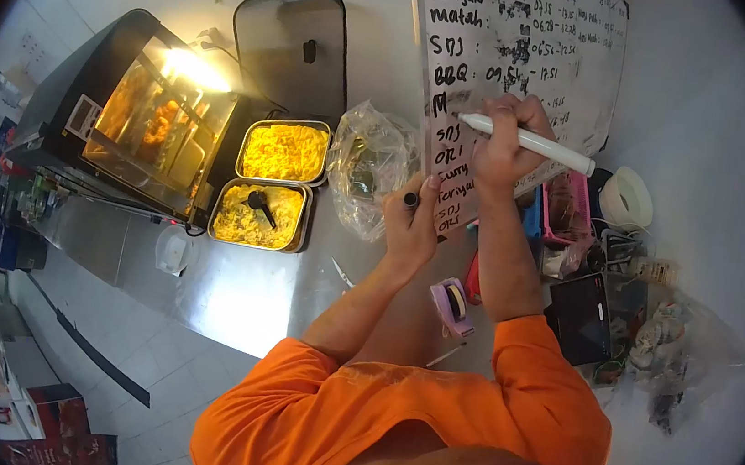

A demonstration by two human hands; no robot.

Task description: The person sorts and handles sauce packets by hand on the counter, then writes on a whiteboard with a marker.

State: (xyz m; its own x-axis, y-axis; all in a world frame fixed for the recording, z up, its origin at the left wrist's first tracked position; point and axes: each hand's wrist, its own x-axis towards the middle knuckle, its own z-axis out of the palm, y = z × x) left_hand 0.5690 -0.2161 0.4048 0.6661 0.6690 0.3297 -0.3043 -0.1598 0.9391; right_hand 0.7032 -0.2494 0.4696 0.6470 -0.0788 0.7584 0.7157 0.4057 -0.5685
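Note:
My right hand is closed round a white marker, its tip at the whiteboard beside a handwritten "M". Black handwritten words and times fill the board, with smudged patches among them. At the board's lower left edge, my left hand is closed on a black marker cap, whose round end shows between the fingers. A clear plastic bag lies just left of that hand.
Two metal trays of yellow food stand beside a lit display warmer on the steel counter. A purple tape dispenser lies near my forearms. Pink basket, white bowl and black box sit right.

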